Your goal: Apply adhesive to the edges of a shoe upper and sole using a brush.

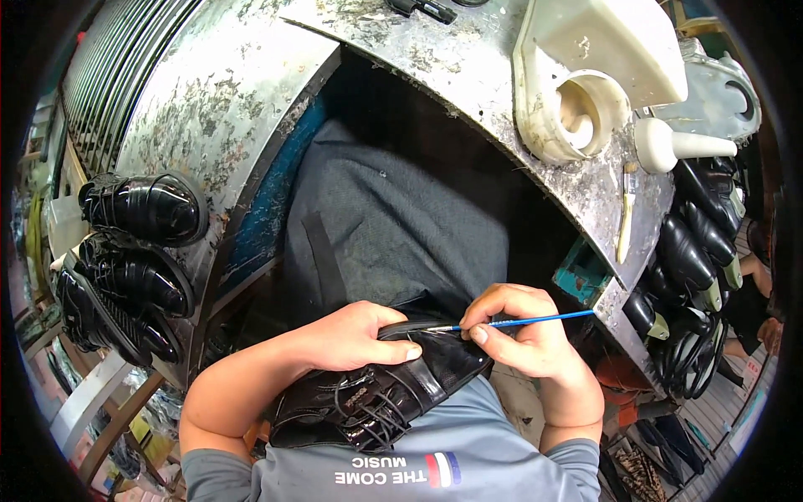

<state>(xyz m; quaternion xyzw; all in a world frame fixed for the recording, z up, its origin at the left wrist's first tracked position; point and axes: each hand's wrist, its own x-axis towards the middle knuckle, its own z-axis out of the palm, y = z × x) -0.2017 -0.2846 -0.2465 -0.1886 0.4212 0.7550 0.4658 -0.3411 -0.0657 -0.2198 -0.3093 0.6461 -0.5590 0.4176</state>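
A glossy black lace-up shoe [343, 410] rests tilted against my lap and shirt. My left hand [355, 336] is closed around its side by the sole edge, the thumb lying over the upper. Between the thumb and fingers of my right hand [523, 330] is a thin blue-handled paintbrush [548, 318]. Its handle points right, and its tip meets or nearly meets the shoe along the seam between sole and upper, just right of my left thumb. The shoe's underside is hidden from view.
Worn metal bench tops [222, 92] curve around me. More black shoes [146, 207] are stacked at left; others [686, 255] crowd the right. A white glue container [577, 117], a white nozzle bottle [686, 146] and a flat brush [626, 217] sit on the right bench. Another person's arm [759, 284] shows far right.
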